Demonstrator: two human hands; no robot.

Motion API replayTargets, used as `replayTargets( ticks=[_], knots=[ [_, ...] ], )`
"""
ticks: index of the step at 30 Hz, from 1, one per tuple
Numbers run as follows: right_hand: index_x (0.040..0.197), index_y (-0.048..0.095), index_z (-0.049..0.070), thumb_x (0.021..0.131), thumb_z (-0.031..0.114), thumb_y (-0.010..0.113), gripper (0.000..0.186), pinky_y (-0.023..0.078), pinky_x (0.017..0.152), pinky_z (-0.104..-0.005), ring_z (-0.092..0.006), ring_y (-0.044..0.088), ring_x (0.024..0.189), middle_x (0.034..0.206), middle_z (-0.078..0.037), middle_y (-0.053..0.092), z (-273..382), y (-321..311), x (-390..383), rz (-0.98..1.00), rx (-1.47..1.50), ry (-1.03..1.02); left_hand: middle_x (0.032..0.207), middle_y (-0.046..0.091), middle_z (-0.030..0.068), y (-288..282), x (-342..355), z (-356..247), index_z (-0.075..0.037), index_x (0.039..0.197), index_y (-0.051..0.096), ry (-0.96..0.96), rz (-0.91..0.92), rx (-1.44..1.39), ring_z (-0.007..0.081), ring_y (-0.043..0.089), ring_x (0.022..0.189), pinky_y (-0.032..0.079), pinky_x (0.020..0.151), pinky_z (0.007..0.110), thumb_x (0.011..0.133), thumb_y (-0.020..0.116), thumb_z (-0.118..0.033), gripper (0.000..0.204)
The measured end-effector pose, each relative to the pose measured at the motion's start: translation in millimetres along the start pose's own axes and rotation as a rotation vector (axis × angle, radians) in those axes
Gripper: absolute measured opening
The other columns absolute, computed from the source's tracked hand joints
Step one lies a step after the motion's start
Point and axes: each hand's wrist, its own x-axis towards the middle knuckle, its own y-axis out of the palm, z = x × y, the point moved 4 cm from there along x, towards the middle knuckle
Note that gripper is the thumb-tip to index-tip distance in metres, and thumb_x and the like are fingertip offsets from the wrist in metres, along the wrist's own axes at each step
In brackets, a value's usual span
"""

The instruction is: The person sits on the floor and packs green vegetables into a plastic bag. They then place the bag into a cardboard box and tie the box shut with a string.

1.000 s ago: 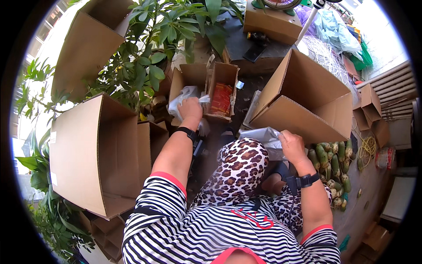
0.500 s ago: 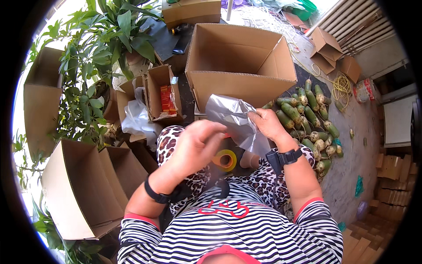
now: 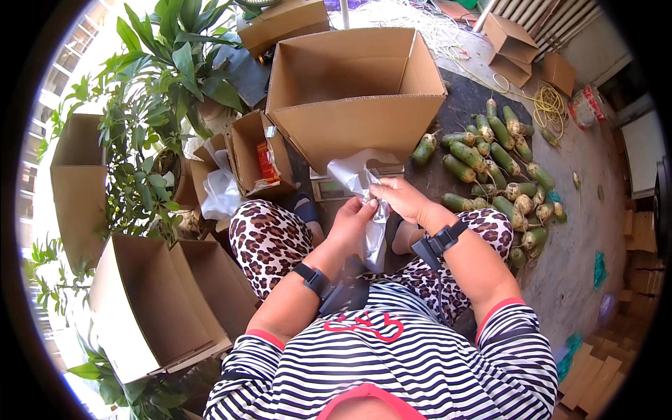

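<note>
The person wears a black-and-white striped short-sleeved shirt (image 3: 420, 357) with a coral-red neckline band (image 3: 371, 391), matching sleeve cuffs (image 3: 500, 308) and a looping red chest motif (image 3: 364, 326); brown-and-black leopard-print trousers (image 3: 273, 245); dark open footwear (image 3: 306, 208); and black buckled wrist straps (image 3: 448, 238), the right one trailing a thin dark cord (image 3: 439, 283).

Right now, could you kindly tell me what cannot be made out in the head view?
In the head view:
Large carton's bottom: hidden by its near wall.
Plastic bag's pinched part: covered by the left hand and right hand.
Lowest green radishes: hidden under others, so no sure count.
Striped shirt: cut off by the lower edge.
</note>
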Motion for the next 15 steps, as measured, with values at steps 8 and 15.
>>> replayTargets(
  ticks=[8, 15],
  knots=[
    [0.093, 0.065, -0.004, 0.09, 0.026, 0.061, 0.029, 0.049, 0.067, -0.0355, -0.0204, 0.062, 0.07, 0.08, -0.016, 0.068, -44.2, -5.8, 3.4, -0.537, -0.362, -0.247, 0.079, 0.063, 0.0025, -3.1, -2.1, 2.3, -0.002, 0.091, 0.061, 0.086, -0.25, 0.302, 0.0096, 0.057, 0.068, 0.047, 0.062, 0.025, 0.091, 0.065, -0.018, 0.016],
    [0.086, 0.067, -0.004, 0.093, 0.027, 0.06, 0.033, 0.044, 0.06, -0.0326, -0.0118, 0.054, 0.066, 0.074, -0.007, 0.066, -69.8, 9.1, -4.8, -0.612, 0.061, -0.056, 0.076, 0.061, 0.001, -11.3, -12.8, 19.3, -0.003, 0.088, 0.062, 0.038, -0.23, 0.221, 0.0092, 0.054, 0.065, 0.045, 0.059, 0.026, 0.095, 0.06, -0.022, 0.02]
  ],
)
